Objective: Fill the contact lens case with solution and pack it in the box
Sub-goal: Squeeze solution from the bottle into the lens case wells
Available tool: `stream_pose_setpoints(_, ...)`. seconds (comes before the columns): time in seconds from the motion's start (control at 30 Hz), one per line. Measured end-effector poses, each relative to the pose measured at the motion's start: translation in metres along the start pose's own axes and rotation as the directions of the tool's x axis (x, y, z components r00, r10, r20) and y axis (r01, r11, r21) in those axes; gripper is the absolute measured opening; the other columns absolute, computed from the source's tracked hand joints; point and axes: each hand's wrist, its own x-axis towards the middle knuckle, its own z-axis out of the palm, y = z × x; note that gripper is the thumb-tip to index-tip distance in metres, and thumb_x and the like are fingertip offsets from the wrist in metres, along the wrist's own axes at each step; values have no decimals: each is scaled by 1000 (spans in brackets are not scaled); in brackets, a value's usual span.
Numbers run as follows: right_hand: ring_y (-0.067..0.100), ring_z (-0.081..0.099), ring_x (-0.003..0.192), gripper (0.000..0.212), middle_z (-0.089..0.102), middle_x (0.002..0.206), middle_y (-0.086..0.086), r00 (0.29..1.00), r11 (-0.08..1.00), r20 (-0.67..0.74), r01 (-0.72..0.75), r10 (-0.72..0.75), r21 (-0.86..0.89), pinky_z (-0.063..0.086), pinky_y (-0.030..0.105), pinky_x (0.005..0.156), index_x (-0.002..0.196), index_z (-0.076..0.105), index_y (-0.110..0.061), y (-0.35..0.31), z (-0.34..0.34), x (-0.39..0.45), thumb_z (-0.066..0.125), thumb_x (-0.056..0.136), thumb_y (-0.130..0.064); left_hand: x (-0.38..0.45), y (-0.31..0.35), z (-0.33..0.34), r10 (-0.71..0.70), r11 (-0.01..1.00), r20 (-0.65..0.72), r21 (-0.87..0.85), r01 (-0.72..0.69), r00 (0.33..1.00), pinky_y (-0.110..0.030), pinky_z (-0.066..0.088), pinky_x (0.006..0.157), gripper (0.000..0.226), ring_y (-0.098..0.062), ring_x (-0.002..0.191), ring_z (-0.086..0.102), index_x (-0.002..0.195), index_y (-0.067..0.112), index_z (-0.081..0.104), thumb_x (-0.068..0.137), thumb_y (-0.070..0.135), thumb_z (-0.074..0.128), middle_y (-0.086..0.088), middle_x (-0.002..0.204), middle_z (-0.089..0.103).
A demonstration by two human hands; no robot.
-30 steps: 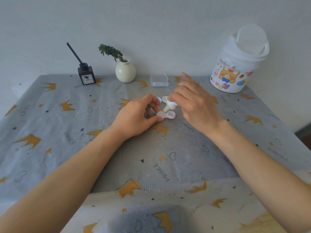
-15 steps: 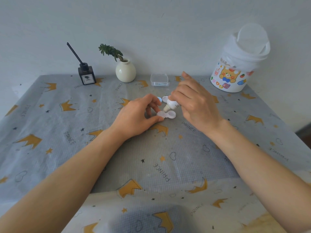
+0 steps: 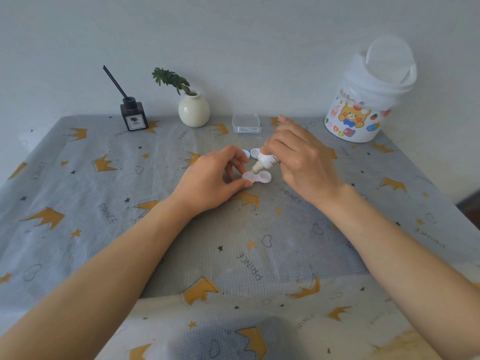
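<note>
- Left hand (image 3: pixel 207 181): resting on the tablecloth, thumb and fingertips pinching the left end of the lens case to steady it.
- Right hand (image 3: pixel 298 157): fingers curled round the bottle, tilting it nozzle-down.
- Small white plastic squeeze bottle of solution (image 3: pixel 266 160): uncapped, nozzle aimed at the left well of the case, tip just above it; whether liquid is flowing, too small to tell.
- Translucent white twin-well contact lens case (image 3: pixel 257 177): flat on the cloth between the hands, both wells open; fill level not readable.
- Round light-blue screw cap (image 3: pixel 245 153) and round white screw cap (image 3: pixel 254 153): off the case, lying side by side just behind it, partly hidden by the hands.
- Clear rectangular plastic box (image 3: pixel 246 123): near the back edge, well apart from the case, lid raised; something pale blue inside, unclear.
- Grey tablecloth with yellow crowns (image 3: pixel 155 229): bearing everything above.
- Background: cream round vase with green sprig (image 3: pixel 193 111), dark reed diffuser bottle (image 3: pixel 133 116), white bear-printed tub (image 3: pixel 361 110).
- Progress, as judged: filling in hand at the first well. Outstanding: second well, both caps screwed on, case placed in the box.
</note>
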Motion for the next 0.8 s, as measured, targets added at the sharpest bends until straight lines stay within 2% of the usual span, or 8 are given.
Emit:
stream_pose_setpoints(0.17, 32, 62, 85, 37, 61, 79, 11, 1000, 1000, 22, -7, 7, 6, 42, 44, 111, 83, 68, 0, -2, 0, -1, 46, 74, 28, 0, 0, 0, 3, 1000, -1, 3, -3, 1000, -41, 55, 71, 37, -6, 79, 63, 109, 26, 57, 80, 35, 77, 17, 95, 69)
stream_pose_setpoints(0.27, 32, 61, 83, 38, 61, 82, 12, 999, 999, 36, -28, 27, 31, 41, 46, 111, 86, 68, 0, -3, -2, -2, 40, 78, 24, 0, 0, 1, 0, 1000, 2, 2, 0, 1000, -42, 55, 71, 37, -6, 79, 63, 109, 27, 57, 80, 35, 77, 18, 95, 69)
stream_pose_setpoints(0.37, 32, 59, 84, 38, 60, 84, 12, 996, 997, 64, -58, 55, 53, 39, 45, 114, 89, 67, 1, -4, -4, -5, 40, 74, 23, 0, 0, 0, 1, 1000, 2, 3, -1, 1000, -42, 55, 72, 37, -6, 80, 63, 109, 26, 57, 80, 36, 78, 19, 94, 68)
stream_pose_setpoints(0.53, 29, 56, 99, 38, 62, 93, 9, 966, 967, 155, -226, 208, 115, 36, 40, 116, 95, 65, -2, -6, -4, -11, 57, 67, 22, -1, 0, 0, 12, 1000, -2, 1, -12, 1000, -42, 55, 71, 36, -6, 79, 63, 108, 25, 58, 80, 35, 78, 17, 95, 69)
stream_pose_setpoints(0.63, 26, 53, 102, 35, 62, 95, 5, 932, 922, 192, -343, 308, 182, 32, 30, 117, 97, 64, -6, -7, -4, -14, 62, 70, 17, -1, 0, 0, 10, 1000, 0, -4, -10, 1000, -42, 55, 71, 36, -6, 79, 62, 107, 26, 58, 79, 35, 78, 18, 95, 69)
stream_pose_setpoints(0.7, 25, 53, 104, 34, 62, 97, 3, 908, 883, 211, -407, 362, 234, 33, 24, 113, 98, 64, -9, -7, -4, -16, 65, 72, 13, -1, 0, 0, 9, 1000, 2, -3, -9, 1000, -42, 55, 71, 36, -6, 79, 62, 107, 27, 57, 79, 36, 78, 19, 96, 69)
stream_pose_setpoints(0.8, 21, 53, 103, 34, 61, 99, 0, 873, 831, 248, -479, 420, 281, 44, 28, 93, 98, 64, -12, -6, -4, -17, 68, 72, 9, -1, 0, -1, 10, 1000, 2, -6, -10, 1000, -41, 55, 71, 36, -5, 78, 62, 107, 28, 57, 79, 37, 78, 20, 96, 68)
